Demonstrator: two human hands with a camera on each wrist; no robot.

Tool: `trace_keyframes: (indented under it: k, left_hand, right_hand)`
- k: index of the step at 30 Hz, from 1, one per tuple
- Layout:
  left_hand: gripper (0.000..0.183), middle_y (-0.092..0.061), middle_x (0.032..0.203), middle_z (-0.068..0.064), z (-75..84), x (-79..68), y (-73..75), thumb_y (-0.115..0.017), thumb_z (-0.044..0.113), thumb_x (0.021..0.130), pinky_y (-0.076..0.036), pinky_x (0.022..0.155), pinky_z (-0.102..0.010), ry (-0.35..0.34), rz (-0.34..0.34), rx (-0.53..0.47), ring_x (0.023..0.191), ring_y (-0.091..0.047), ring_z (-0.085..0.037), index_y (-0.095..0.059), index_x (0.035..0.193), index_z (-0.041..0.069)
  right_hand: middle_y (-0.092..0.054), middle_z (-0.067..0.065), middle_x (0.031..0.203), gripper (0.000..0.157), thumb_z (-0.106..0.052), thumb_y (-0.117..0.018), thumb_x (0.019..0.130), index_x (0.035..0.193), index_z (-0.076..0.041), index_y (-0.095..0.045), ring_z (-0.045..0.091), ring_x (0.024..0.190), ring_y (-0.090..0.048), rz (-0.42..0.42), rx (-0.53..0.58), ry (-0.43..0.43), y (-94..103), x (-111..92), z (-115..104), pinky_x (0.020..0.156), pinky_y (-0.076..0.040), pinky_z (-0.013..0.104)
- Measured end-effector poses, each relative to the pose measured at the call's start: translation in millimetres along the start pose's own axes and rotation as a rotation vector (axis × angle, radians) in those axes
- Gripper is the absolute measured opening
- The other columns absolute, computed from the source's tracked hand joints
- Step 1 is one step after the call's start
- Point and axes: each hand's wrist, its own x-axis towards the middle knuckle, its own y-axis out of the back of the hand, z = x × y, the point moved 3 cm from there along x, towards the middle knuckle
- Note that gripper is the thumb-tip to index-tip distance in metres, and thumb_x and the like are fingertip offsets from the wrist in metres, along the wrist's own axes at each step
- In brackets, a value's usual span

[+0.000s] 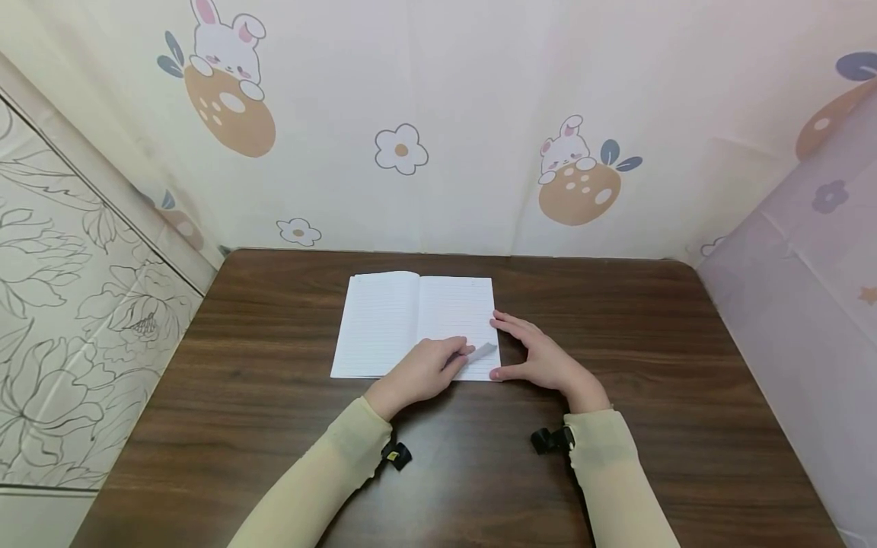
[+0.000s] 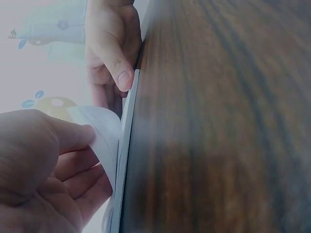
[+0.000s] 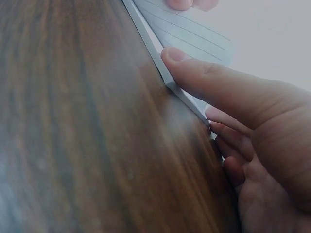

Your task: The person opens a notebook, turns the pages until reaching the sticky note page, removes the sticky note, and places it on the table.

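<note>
An open notebook (image 1: 377, 327) with lined white pages lies flat on the table. My left hand (image 1: 426, 368) is over the lower part of its right page, pinching a lifted leaf (image 2: 106, 138) between thumb and fingers. That leaf's corner (image 1: 483, 352) curls up off the pages beneath. At the notebook's right edge is my right hand (image 1: 541, 358), fingers spread and touching the side. In the right wrist view, the right thumb (image 3: 192, 68) rests on the lower right corner, while the other fingers lie along the side edge.
The dark wood-grain table (image 1: 260, 426) extends around the notebook. Behind it hangs a pale curtain (image 1: 473, 152) printed with rabbits and flowers. A panel with line-drawn flowers (image 1: 89, 327) stands at the left. Each wrist wears a black strap with a small device (image 1: 396, 455).
</note>
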Motion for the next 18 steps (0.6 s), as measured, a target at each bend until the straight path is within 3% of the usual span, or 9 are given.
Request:
trace_keyframes:
  k: [9, 18]
  left_hand:
    - [0.009, -0.08, 0.125, -0.008, 0.2, -0.1, 0.3, -0.066, 0.014, 0.111, -0.059, 0.089, -0.035, 0.002, 0.026, -0.011, 0.096, -0.071, -0.013, -0.072, 0.111, 0.009]
    - [0.009, -0.07, 0.087, 0.002, -3.1, -1.1, 1.8, -0.068, 0.019, 0.11, -0.049, 0.071, -0.028, 0.027, 0.1, -0.042, 0.074, -0.057, -0.012, -0.073, 0.109, 0.011]
  right_hand:
    - [-0.028, 0.005, 0.18, 0.104, -0.043, -0.095, 0.086, 0.17, -0.014, -0.04, 0.038, 0.165, -0.022, 0.001, 0.0, -0.017, 0.1, 0.3, 1.4, 0.127, -0.024, 0.069]
    - [-0.025, 0.004, 0.181, 0.11, -0.045, -0.095, 0.086, 0.173, -0.017, -0.035, 0.038, 0.165, -0.021, -0.003, 0.002, -0.037, -0.8, 0.6, 0.7, 0.127, -0.024, 0.07]
